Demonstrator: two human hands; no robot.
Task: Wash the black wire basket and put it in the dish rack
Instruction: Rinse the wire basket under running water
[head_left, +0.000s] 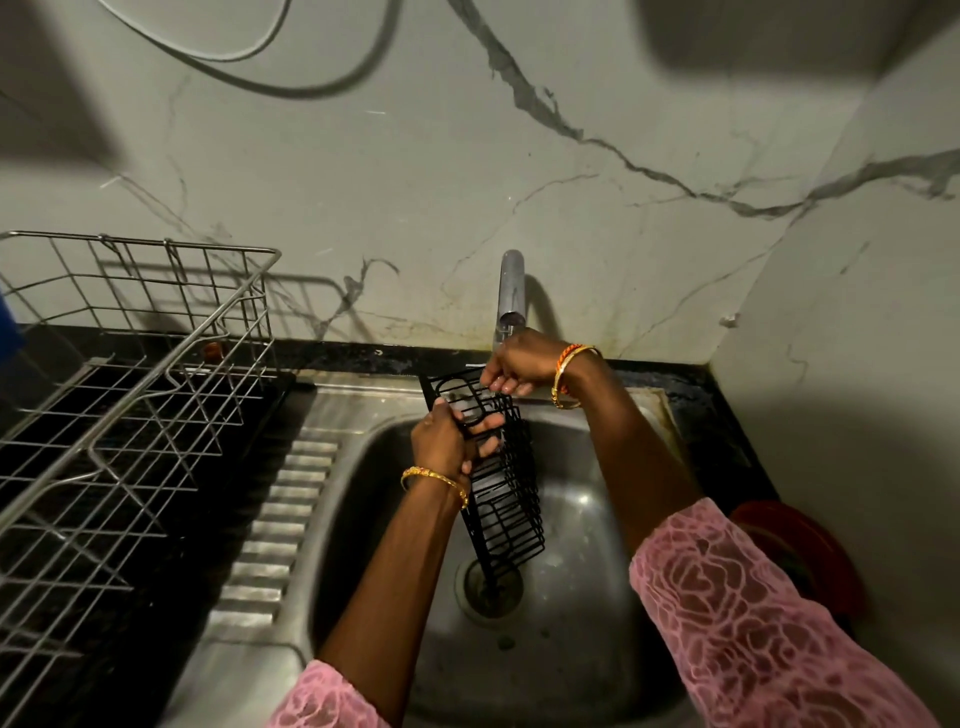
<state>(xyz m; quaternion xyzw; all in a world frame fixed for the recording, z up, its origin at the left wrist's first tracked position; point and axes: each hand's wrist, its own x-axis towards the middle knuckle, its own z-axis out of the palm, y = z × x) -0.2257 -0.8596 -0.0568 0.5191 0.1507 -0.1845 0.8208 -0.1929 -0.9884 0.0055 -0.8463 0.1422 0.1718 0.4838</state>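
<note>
A long black wire basket (506, 499) hangs tilted over the steel sink (582, 613), its lower end above the drain (488, 584). My left hand (448, 441) grips the basket's upper part, fingers curled through the wires. My right hand (519, 364) holds the basket's top edge right under the faucet (511, 291). Whether water is running I cannot tell. The metal dish rack (130, 395) stands to the left on the black counter.
A ribbed steel drainboard (280, 514) lies between the sink and the rack. A marble-patterned wall rises behind the faucet and on the right. A red round object (800, 540) sits at the right edge of the counter. A blue thing peeks in at far left.
</note>
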